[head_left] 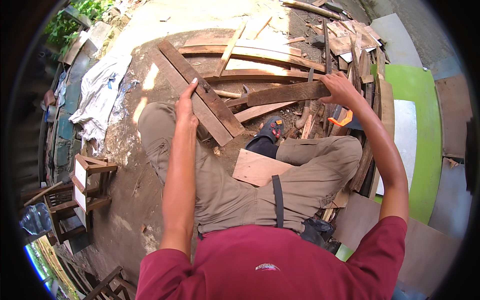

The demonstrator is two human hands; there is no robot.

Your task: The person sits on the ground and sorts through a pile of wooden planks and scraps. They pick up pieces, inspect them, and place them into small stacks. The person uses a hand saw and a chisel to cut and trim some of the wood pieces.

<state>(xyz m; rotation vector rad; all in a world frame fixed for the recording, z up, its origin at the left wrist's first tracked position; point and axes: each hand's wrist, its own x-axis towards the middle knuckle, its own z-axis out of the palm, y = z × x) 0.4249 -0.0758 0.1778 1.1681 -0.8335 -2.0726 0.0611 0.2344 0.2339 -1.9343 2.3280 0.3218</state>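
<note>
My left hand (186, 107) is closed on a pair of long wooden pieces (214, 100) lying side by side, slanting over my left knee. Its thumb rests on top; the other fingers are hidden beneath. At the right, my right hand (340, 89) grips the end of a short dark-brown board (287, 94). The board's other end reaches toward the paired pieces; whether they touch I cannot tell. Below the board lies a hammer-like tool with a wooden handle (303, 116). An orange-handled tool (342, 119) sits beneath my right forearm.
Several planks (260, 75) lie on the ground ahead, with more scrap wood (352, 42) at the far right. A thin plywood piece (257, 167) is between my legs. Green and white panels (422, 135) stand right. A white cloth (102, 92) and small wooden frame (82, 192) are left.
</note>
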